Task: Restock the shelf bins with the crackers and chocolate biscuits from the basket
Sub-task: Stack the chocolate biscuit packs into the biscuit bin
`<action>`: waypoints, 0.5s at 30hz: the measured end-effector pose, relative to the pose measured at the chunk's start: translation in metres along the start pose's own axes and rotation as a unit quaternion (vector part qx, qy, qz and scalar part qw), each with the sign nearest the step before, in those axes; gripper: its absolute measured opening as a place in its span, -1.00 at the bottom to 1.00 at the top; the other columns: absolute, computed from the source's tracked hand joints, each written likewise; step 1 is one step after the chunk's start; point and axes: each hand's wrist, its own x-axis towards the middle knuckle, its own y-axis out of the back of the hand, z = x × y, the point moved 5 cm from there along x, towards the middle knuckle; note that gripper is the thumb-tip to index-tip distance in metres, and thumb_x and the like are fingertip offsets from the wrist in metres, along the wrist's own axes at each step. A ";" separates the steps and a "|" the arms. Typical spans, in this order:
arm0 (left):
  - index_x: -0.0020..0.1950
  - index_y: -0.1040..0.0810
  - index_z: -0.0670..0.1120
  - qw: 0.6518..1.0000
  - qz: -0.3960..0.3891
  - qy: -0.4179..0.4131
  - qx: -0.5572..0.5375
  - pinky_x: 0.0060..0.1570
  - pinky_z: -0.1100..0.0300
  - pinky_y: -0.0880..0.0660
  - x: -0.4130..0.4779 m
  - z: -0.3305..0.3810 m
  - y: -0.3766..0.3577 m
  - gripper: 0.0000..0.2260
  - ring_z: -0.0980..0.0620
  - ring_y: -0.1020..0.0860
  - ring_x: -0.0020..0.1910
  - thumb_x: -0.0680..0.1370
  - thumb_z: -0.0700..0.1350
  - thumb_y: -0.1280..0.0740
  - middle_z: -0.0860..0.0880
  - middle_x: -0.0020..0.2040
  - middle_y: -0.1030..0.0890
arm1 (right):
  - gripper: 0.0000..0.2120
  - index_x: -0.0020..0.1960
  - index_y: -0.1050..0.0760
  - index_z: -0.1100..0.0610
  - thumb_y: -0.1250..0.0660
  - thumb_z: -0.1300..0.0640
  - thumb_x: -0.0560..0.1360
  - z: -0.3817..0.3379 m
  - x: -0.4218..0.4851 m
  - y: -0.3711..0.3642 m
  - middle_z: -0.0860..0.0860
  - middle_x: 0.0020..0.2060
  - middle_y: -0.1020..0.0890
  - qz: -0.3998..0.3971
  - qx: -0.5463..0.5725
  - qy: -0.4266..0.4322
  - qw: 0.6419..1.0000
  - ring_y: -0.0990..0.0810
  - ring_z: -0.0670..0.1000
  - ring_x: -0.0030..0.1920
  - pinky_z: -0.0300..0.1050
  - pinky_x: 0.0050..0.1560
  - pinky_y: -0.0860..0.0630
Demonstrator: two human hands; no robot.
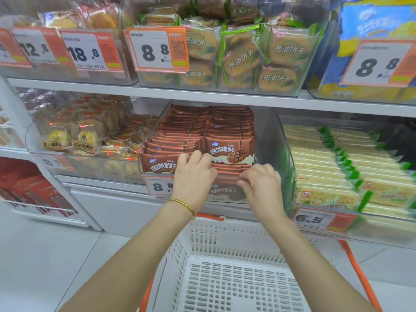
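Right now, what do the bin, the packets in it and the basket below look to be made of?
The bin: clear, hard plastic, glossy; contents show through its walls. The packets: thin brown plastic film, probably, shiny with crimped ends. The basket: white moulded plastic, matt, pierced with rows of slots; its handles look orange plastic too.

White shelving (202, 95); pale floor (45, 255)

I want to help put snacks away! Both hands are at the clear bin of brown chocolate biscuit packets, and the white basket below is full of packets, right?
Not full. The head view shows the white slotted plastic basket with a bare bottom, no packets visible. The left hand and right hand are at the clear plastic bin of brown chocolate biscuit packets.
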 end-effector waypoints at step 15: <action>-0.40 -0.55 -0.04 1.000 0.003 0.012 0.024 -0.19 0.06 -0.18 0.005 0.000 -0.007 -0.92 -0.06 -0.28 -0.17 0.26 -0.21 -0.34 -0.03 -0.25 -0.50 | -0.87 -0.23 -0.62 0.18 -0.54 0.28 0.29 0.005 0.004 -0.010 0.03 -0.30 -0.57 0.044 0.027 -0.001 0.999 -0.49 0.16 -0.22 -0.08 -0.14 -0.29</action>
